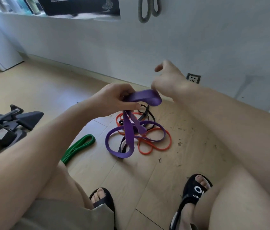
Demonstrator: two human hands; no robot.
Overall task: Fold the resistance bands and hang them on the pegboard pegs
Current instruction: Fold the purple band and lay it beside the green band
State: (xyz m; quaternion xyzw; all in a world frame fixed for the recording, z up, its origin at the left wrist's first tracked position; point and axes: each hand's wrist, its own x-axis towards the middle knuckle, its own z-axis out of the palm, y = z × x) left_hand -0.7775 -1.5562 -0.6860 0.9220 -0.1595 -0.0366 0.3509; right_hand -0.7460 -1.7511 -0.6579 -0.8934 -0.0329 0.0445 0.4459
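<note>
Head view: a wide, flat purple resistance band (128, 135), rubbery and matte, is held up over the wooden floor (147, 176). The left hand (114, 100) is curled round the band's upper part, thumb and fingers (135, 106) pinched on the strap where a short folded loop sticks out to the right. The right hand (167, 78) is blurred just above that loop's far end; its fingers are curled, and the lowest ones appear to touch the purple strap, but whether it is actually gripped cannot be told. Below the left hand the band hangs in twisted, overlapping loops, its lowest curve reaching down to the floor.

Under and behind the hanging loops, a thin orange resistance band (154, 146) is spread on the floor in loose rounded coils, tangled with a narrow black resistance band (147, 112). A thicker green resistance band (79, 146), folded flat into a long narrow loop, lies apart to the left, its near end hidden behind the left forearm.

A grey band (145, 12), rope-like in texture, hangs in two loops on the white wall (213, 39) at the top. A wall socket (193, 78) is seen low on the wall. Dark metal and plastic exercise equipment (15, 120) sits at the left. Black slide sandals (195, 190) are worn on both feet. Small dark debris is scattered over the pale planks.
</note>
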